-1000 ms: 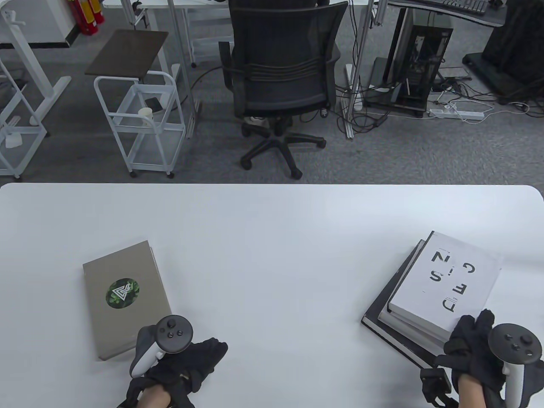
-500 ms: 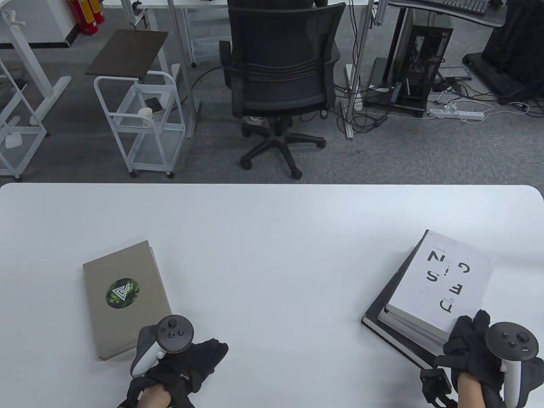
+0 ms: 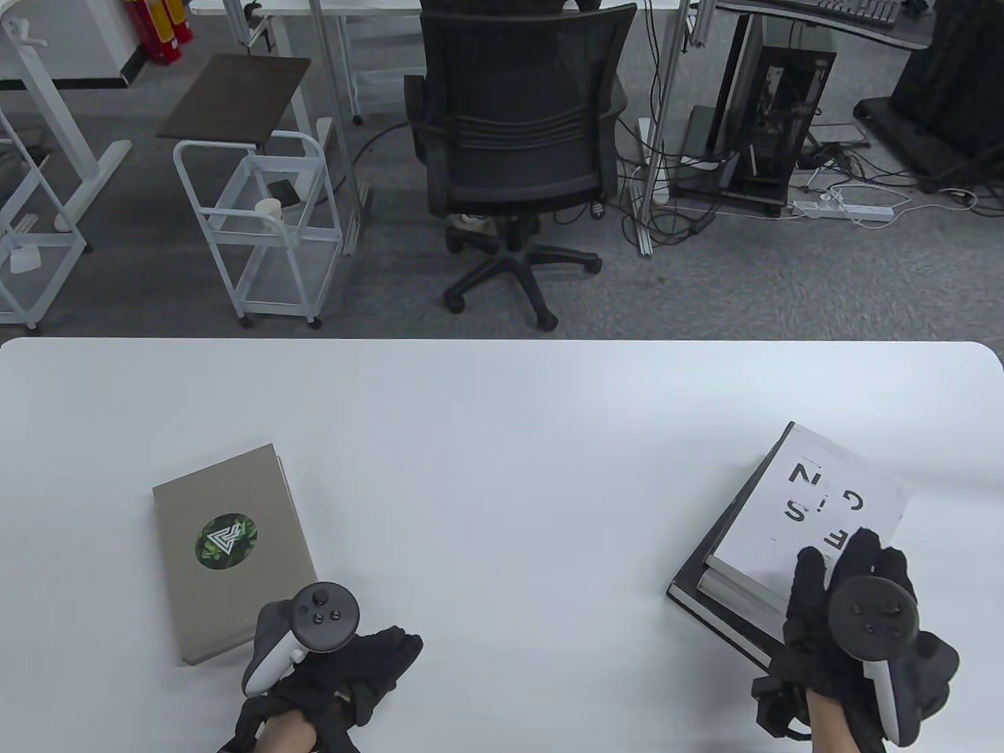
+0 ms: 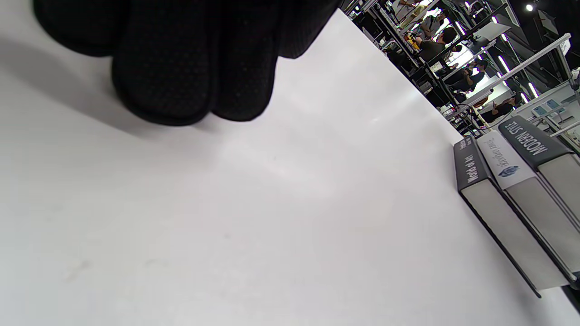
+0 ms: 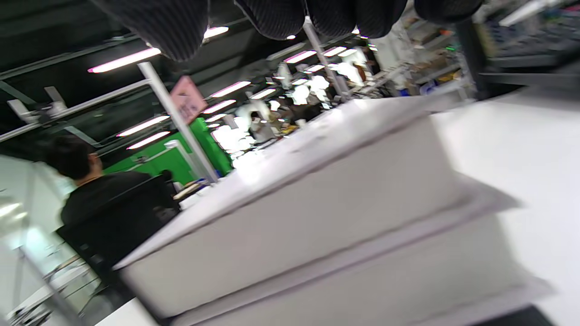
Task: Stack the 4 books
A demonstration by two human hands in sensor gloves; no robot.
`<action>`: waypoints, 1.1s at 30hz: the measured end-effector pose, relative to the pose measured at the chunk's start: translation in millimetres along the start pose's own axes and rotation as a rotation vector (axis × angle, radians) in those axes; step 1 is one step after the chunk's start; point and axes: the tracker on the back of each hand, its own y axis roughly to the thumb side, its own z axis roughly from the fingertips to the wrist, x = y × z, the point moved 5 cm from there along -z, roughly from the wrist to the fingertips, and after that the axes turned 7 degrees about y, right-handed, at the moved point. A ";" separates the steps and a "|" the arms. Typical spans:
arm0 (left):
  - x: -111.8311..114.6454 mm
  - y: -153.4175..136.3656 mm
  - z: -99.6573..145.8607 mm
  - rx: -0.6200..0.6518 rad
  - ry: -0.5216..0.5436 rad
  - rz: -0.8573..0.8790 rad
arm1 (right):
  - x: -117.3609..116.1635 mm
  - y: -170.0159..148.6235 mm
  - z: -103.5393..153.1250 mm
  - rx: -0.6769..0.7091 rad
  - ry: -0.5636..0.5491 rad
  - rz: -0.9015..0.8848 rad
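Note:
A grey book with a round green emblem (image 3: 227, 549) lies flat at the table's near left. At the near right, a white lettered book (image 3: 816, 502) tops a stack over a second white book (image 3: 737, 590) and a black book (image 3: 718, 623). My right hand (image 3: 843, 561) rests with spread fingers on the top book's near corner. In the blurred right wrist view its fingers (image 5: 272, 13) hang above the stack's page edges (image 5: 294, 226). My left hand (image 3: 392, 651) rests on the table by the grey book's near right corner, holding nothing. The left wrist view shows its fingers (image 4: 190, 68) on the table and the stack (image 4: 512, 194) far off.
The white table (image 3: 502, 423) stretches wide between the grey book and the stack. Beyond its far edge stand a black office chair (image 3: 518, 141) and a white wire cart (image 3: 259, 227) on the floor.
My right hand has moved forward and left onto the top white book. That book has turned and slid left, more in line with the stack. The left hand has not moved.

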 end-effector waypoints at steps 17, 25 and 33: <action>5.6 5.6 -2.1 0.018 -0.013 -0.028 | -158.6 174.7 76.1 0.540 0.436 0.084; -0.3 2.9 2.5 0.021 0.023 -0.003 | -203.4 165.0 78.1 0.559 0.494 0.259; -24.2 3.4 10.0 0.046 0.136 0.027 | -213.4 156.7 72.3 0.508 0.579 0.171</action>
